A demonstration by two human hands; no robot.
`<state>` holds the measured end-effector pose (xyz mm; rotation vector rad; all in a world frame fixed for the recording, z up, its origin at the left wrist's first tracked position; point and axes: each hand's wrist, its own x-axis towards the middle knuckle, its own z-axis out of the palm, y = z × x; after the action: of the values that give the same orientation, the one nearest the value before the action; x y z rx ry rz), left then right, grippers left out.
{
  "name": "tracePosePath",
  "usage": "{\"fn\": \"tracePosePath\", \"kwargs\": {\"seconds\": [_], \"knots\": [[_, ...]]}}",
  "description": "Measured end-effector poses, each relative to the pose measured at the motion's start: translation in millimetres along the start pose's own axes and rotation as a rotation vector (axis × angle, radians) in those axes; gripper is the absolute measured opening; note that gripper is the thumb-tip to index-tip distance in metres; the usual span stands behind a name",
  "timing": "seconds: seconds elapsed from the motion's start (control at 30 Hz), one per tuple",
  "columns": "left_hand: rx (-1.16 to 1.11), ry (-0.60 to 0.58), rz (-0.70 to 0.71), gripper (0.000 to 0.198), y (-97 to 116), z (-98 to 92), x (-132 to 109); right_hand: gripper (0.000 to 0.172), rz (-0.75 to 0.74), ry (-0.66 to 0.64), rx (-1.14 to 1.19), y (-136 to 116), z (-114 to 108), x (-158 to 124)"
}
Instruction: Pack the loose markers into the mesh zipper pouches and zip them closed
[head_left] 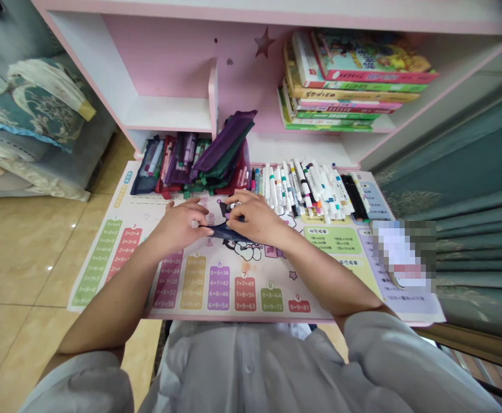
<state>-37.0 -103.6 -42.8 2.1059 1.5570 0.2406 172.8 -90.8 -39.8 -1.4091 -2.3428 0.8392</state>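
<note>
Over the middle of the desk, a dark blue pouch (222, 232) is stretched between my two hands. My left hand (182, 225) pinches its left end between thumb and fingers. On the other side, my right hand (257, 219) grips the pouch and covers part of it. Behind my hands lie mesh pouches (186, 158) with pens inside, and a stack of flat purple and green pouches (229, 143) leans on them. White markers (304, 186) lie in a loose row to the right, with black markers (354, 198) at the row's end.
The desk mat (291, 321) carries printed multiplication tables. A pink shelf unit (160, 74) rises at the back, holding stacked books (349, 97). A blurred phone-like object (403, 255) lies at the right edge. Curtains (461, 189) hang on the right; a sofa (31, 155) stands left.
</note>
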Motion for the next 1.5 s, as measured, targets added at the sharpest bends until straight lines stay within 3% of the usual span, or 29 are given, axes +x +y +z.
{"fn": "tracePosePath", "kwargs": {"seconds": [0.6, 0.93, 1.5], "knots": [[-0.017, 0.010, 0.026, 0.014, -5, 1.1, -1, 0.028, 0.011, -0.056, -0.031, -5, -11, -3], [-0.060, 0.045, 0.111, 0.014, -22, 7.3, 3, 0.024, 0.023, -0.050, -0.033, 0, -13, -4], [-0.147, 0.086, 0.152, 0.021, -28, 9.9, 4, 0.026, 0.021, -0.089, -0.047, 8, -19, -7]]}}
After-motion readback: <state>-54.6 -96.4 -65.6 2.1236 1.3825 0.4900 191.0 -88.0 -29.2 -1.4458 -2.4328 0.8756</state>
